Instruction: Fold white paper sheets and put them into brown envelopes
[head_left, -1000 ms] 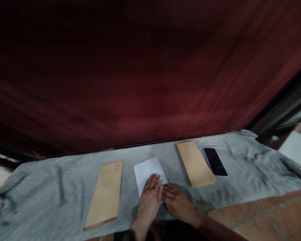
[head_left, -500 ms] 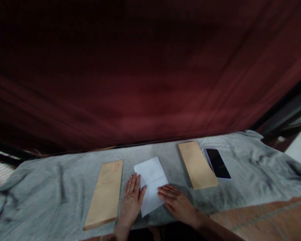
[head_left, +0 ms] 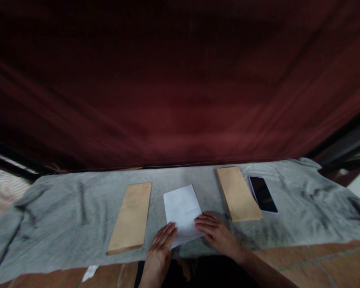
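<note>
A folded sheet of white paper point(head_left: 181, 204) lies on the grey cloth in front of me, with a faint crease across it. My left hand point(head_left: 162, 244) rests on its lower left edge, fingers stretched out flat. On the lower right edge lie the fingertips of my right hand point(head_left: 217, 234), which is also open and slightly bent. To the left is a stack of brown envelopes point(head_left: 132, 216) with a red print in a corner. Another brown envelope stack point(head_left: 238, 196) lies to the right of the paper.
A phone point(head_left: 263, 194) with a dark screen and pale purple case lies beside the right stack. Grey cloth point(head_left: 63, 216) covers the low surface. A dark red curtain-like sheet point(head_left: 180, 100) rises behind it. Tiled floor point(head_left: 318, 264) and a white tag point(head_left: 90, 273) show in front.
My left hand has slid down along the paper's left side towards me. My right hand stays at the right edge. The view has shifted slightly.
</note>
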{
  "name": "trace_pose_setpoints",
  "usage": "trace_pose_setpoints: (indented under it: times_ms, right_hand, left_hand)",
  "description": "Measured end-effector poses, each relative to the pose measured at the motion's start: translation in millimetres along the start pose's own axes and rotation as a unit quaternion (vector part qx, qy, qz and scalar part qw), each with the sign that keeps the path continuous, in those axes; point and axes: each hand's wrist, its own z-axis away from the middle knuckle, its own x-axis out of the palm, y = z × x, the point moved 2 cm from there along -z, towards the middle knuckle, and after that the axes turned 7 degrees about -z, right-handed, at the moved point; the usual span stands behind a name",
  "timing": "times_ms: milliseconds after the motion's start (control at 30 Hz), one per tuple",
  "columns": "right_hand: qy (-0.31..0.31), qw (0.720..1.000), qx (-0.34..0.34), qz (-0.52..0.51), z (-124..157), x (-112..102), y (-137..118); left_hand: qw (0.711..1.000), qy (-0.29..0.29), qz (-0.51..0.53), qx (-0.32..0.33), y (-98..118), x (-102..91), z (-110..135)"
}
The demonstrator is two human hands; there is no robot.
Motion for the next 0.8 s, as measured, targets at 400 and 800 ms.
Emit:
trace_pose_setpoints:
  times_ms: [400, 800]
  right_hand:
    - [0.102, 0.984, 0.145, 0.016, -27, -1, 20]
    - [0.127, 0.952, 0.265, 0.084, -62, 7, 27]
  left_hand:
    - [0.967, 0.098, 0.084, -0.221, 6, -10.5, -25]
    - [0.917, -0.069, -0.023, -0.392, 4, -5.8, -64]
